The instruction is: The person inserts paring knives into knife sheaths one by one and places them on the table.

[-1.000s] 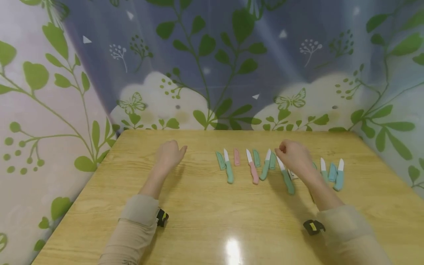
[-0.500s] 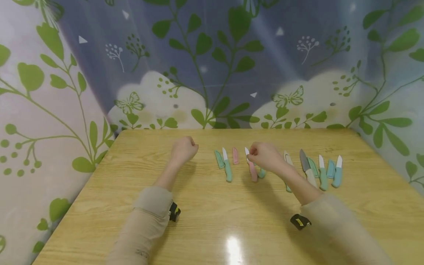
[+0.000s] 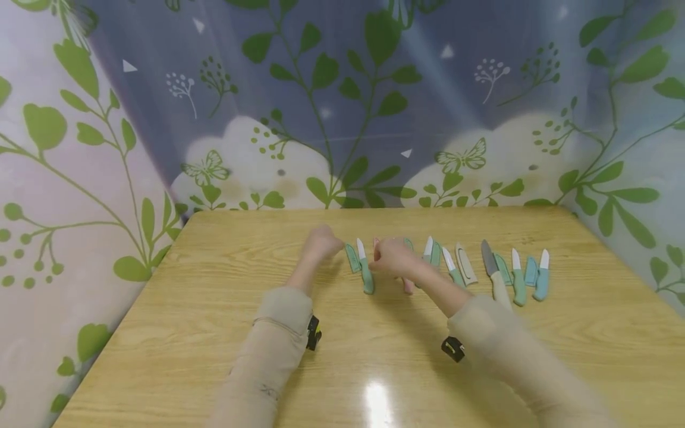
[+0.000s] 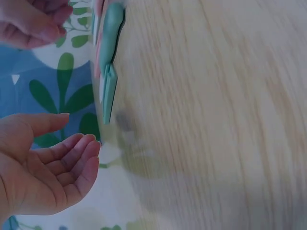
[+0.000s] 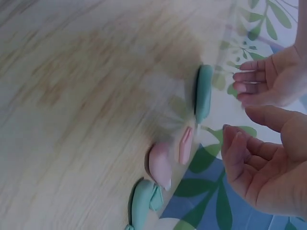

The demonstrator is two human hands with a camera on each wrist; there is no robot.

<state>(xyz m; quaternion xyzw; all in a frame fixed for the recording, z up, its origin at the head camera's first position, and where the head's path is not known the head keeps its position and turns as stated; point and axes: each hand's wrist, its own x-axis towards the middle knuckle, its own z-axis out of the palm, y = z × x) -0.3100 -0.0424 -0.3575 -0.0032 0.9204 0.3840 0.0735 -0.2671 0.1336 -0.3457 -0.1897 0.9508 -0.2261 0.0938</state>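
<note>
My left hand (image 3: 323,242) hovers just left of a green sheath (image 3: 352,258) and a green-handled knife (image 3: 366,276) with a white blade. In the left wrist view its fingers are loosely curled, with nothing in them. To the right of that knife is my right hand (image 3: 397,258), above a pink-handled knife (image 3: 408,286) that it mostly hides. The right wrist view shows those fingers relaxed and holding nothing too, near a small pink sheath (image 5: 185,146). Both hands are raised off the table and apart from each other.
Further right lie more knives and sheaths: a green-handled knife (image 3: 453,270), a cream sheath (image 3: 467,266), a grey-bladed knife (image 3: 497,279) and a blue-handled knife (image 3: 542,279). The wooden table (image 3: 176,345) meets a leaf-patterned curtain (image 3: 289,148) at its back edge.
My right hand has moved left across the row, uncovering the cream sheath and the grey-bladed knife. My left hand has moved right, towards the leftmost green sheath. The knives have stayed put.
</note>
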